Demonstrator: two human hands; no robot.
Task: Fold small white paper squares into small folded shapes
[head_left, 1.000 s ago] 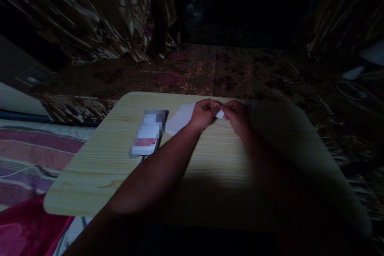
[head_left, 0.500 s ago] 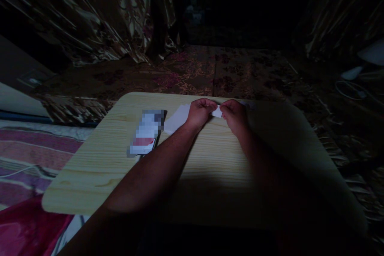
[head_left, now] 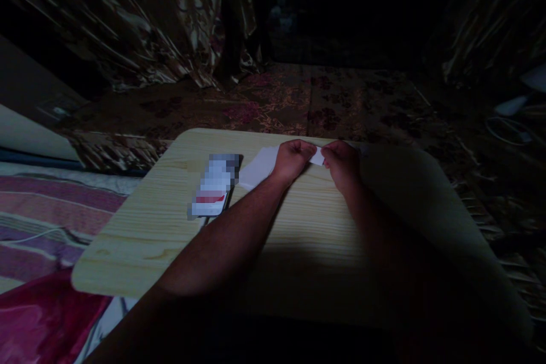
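My left hand (head_left: 292, 160) and my right hand (head_left: 341, 164) meet near the far edge of a pale wooden table (head_left: 162, 222). Both are closed in a pinch on a small white piece of paper (head_left: 317, 156) held between them. A white sheet (head_left: 258, 167) lies flat on the table under and to the left of my left hand. Left of that lies a white and red packet (head_left: 214, 186), its face blurred out.
A floral patterned rug (head_left: 298, 102) covers the floor beyond the table. Shiny patterned curtains (head_left: 128, 17) hang at the back left. A striped cloth (head_left: 46, 216) and a red plastic bag (head_left: 38, 318) lie at the left. White cables (head_left: 507, 128) lie at the right. The room is dark.
My hands have kept pinching the small paper in the same place. The view has shifted slightly, so the table sits a little more to the right.
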